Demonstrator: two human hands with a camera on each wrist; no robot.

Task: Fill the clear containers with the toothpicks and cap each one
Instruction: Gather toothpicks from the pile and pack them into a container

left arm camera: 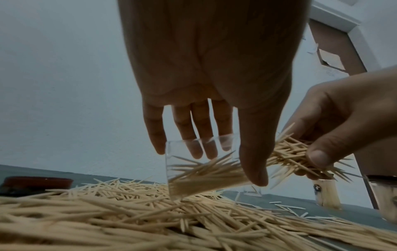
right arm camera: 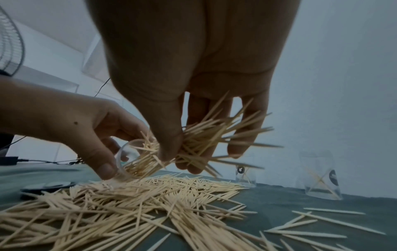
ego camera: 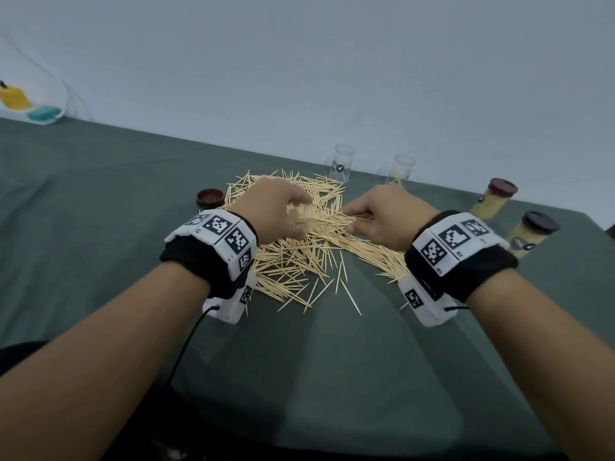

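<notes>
My left hand [ego camera: 283,207] holds a clear container [left arm camera: 201,168] on its side just above the toothpick pile [ego camera: 293,257], thumb on its near wall and fingers behind. My right hand [ego camera: 372,214] pinches a bundle of toothpicks [right arm camera: 206,139] whose ends reach into the container's mouth [right arm camera: 131,152]. The container is partly filled. Two uncapped clear containers [ego camera: 342,162] [ego camera: 402,168] stand at the back with a few toothpicks inside. Two filled containers with dark caps [ego camera: 496,197] [ego camera: 532,232] stand at the right.
A loose dark cap [ego camera: 209,197] lies left of the pile on the green cloth [ego camera: 100,201]. Stray toothpicks [ego camera: 342,284] lie toward me. A wall runs close behind the containers. A yellow and a teal object [ego camera: 30,104] sit far left.
</notes>
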